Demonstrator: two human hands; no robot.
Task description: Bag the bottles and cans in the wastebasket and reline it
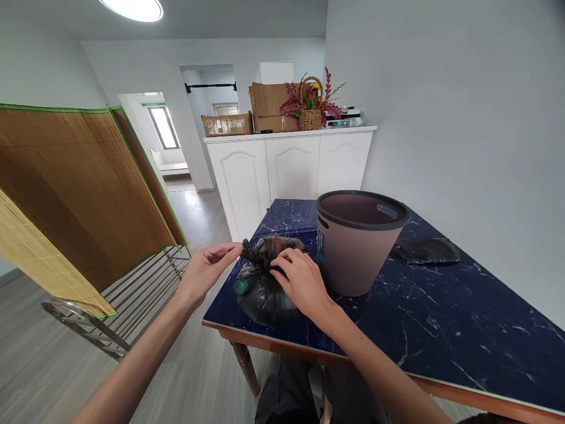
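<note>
At far left I see a metal rack (150,274) with a brown mat (79,194) draped over it. My left hand (205,270) pinches the twisted end of a black bag (265,300), which rests at the left end of the blue table (441,318). My right hand (304,282) grasps its gathered neck. Just beside stands an upright bin (353,259); right of that lies a flat black bundle (426,251).
</note>
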